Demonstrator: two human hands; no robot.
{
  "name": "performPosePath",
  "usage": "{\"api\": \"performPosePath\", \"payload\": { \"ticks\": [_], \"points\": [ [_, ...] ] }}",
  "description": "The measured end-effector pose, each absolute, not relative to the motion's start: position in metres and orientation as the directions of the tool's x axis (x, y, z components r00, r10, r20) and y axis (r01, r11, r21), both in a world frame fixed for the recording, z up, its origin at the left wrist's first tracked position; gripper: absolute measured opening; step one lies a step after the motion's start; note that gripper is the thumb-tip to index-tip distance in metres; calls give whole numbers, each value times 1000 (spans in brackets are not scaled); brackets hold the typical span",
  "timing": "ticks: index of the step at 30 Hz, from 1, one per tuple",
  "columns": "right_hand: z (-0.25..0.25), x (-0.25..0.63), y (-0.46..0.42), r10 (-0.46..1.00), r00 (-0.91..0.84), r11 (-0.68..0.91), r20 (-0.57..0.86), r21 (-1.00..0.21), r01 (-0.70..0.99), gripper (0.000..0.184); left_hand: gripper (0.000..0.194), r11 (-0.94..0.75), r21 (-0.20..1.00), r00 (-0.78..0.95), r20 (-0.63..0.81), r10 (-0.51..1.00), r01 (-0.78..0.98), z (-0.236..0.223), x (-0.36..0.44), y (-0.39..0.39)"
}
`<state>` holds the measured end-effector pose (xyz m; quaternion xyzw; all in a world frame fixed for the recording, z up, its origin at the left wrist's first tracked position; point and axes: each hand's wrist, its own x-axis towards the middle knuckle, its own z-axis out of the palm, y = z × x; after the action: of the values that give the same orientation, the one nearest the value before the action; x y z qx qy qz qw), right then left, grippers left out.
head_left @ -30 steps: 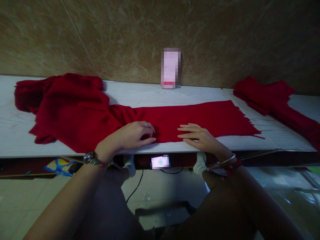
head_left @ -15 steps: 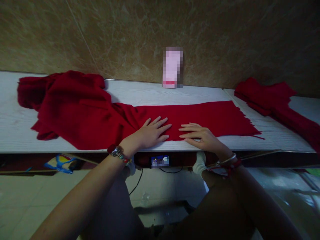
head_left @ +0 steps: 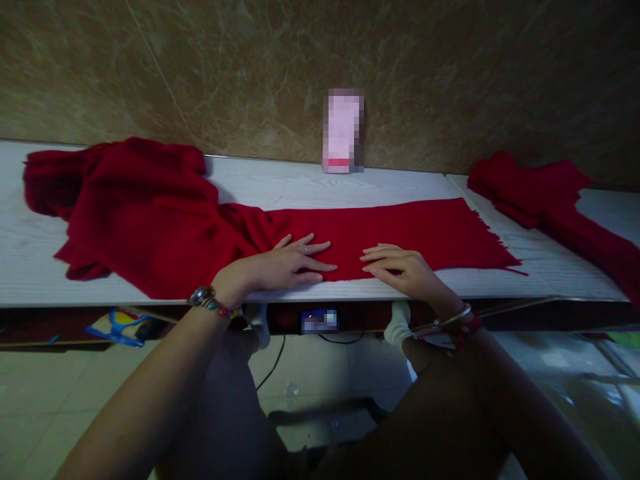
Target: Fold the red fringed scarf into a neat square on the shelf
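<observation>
A long red scarf (head_left: 420,230) with a fringed right end lies across the white tabletop. Its right stretch is spread flat, while the left part is bunched into a loose heap. My left hand (head_left: 287,263) rests palm down on the cloth, fingers spread, beside the folds of the heap. To its right, my right hand (head_left: 403,267) touches the flat part near the front edge, fingers stretched out and fairly close together. Neither hand grips the fabric.
More folded red cloth (head_left: 535,193) lies at the right end of the white table (head_left: 280,180). A pink, blurred-out object (head_left: 343,130) leans against the marbled wall. Under the tabletop are a blue-and-yellow packet (head_left: 120,327) and a lit phone-like screen (head_left: 319,321).
My left hand has slid a little to the left over the cloth. The bunched part has shifted slightly left as well. My right hand has stayed nearly in place.
</observation>
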<state>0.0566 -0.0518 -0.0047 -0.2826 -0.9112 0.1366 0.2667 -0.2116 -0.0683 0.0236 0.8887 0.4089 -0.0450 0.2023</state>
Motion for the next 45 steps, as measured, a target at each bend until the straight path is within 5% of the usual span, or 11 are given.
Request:
{"api": "performPosePath", "payload": {
  "ticks": [4,10,19,45],
  "points": [
    [-10,55,-50,664,-660,748,352,-331,576,27,34,-668,354,745,-150,650,654,26,-213,-63],
    [-12,51,-50,712,-656,702,251,-259,663,36,41,-586,189,590,39,807,788,17,-181,-58],
    [-12,52,-52,745,-602,666,287,-280,691,35,64,-340,165,370,-210,905,926,14,-159,-61],
    [-12,52,-59,883,-439,465,167,-183,866,44,65,-310,150,338,-225,914,939,17,-160,-62]
  ]
}}
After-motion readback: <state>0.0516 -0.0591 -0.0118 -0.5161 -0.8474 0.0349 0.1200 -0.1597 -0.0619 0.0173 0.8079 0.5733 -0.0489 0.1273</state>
